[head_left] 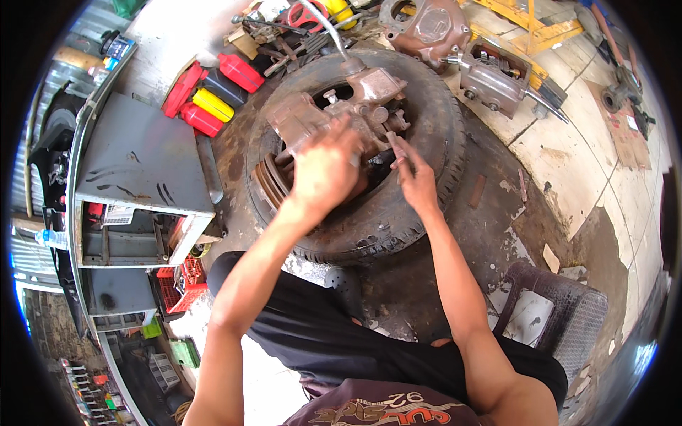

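A rusty brown gear housing with a long lever rising from its top rests on a worn tyre lying flat on the floor. Motion smears the fingers of my left hand, which is over the near side of the housing. My right hand is at the housing's right side, fingers closed around a small narrow metal piece whose kind I cannot make out. Below my left hand, a grooved metal pulley or drum sits against the tyre's left inner edge.
A second gearbox casing and a round bell-shaped housing lie at the far right. Red and yellow plastic bottles stand at the left beside a grey metal cabinet. A dark low stool is at my right.
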Available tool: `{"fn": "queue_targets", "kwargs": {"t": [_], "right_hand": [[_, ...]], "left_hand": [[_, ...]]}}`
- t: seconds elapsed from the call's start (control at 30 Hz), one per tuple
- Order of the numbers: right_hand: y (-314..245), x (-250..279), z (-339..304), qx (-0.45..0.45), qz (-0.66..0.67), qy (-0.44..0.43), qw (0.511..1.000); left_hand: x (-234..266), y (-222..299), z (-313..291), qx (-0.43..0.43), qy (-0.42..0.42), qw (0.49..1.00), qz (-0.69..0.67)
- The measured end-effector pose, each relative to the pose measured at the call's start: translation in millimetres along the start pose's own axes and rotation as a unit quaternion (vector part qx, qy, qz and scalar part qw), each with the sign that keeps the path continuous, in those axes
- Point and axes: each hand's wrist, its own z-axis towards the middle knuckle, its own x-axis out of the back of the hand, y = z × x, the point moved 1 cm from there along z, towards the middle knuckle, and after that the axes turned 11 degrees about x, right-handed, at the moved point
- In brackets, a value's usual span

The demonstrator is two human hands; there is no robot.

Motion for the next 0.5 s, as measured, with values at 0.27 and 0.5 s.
{"fn": "queue_targets", "kwargs": {"t": [0.27, 0.5], "right_hand": [[-17.6, -57.7, 19.9, 0.197, -0.256, -0.109, 0.940], [-12.0, -48.6, 31.1, 0.216, -0.274, -0.144, 0.926]], "left_hand": [[-40.7, -85.3, 25.8, 0.227, 0.112, 0.948, -0.191], [-62.3, -74.2, 25.7, 0.306, 0.041, 0.945, -0.109]]}}
